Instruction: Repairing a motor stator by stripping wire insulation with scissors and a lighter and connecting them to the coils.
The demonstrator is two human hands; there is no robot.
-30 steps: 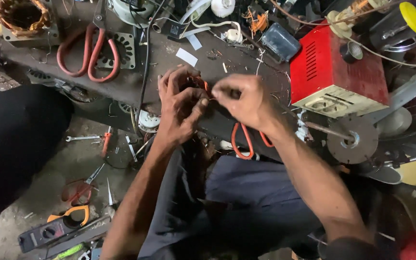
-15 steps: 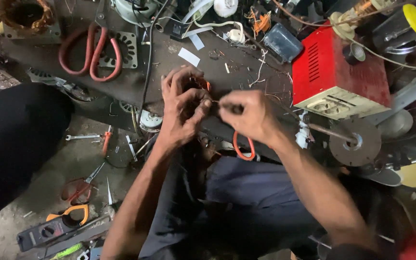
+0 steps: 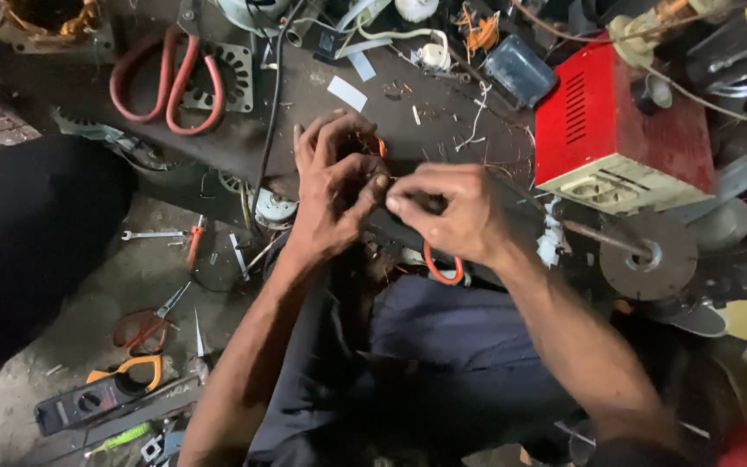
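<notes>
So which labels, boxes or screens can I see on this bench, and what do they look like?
White paper label: flat on the dark bench above the hands, small slanted rectangle.
Red box: at the right, metal casing with vent slots and a cream face.
Clamp meter: lower left on the floor, black with orange jaw; no screen readable.

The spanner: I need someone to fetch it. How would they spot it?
Start at the red box on the bench, then look down to the floor left of the left hand. The spanner lies there beside orange-handled pliers: small, bare silver metal.
</notes>
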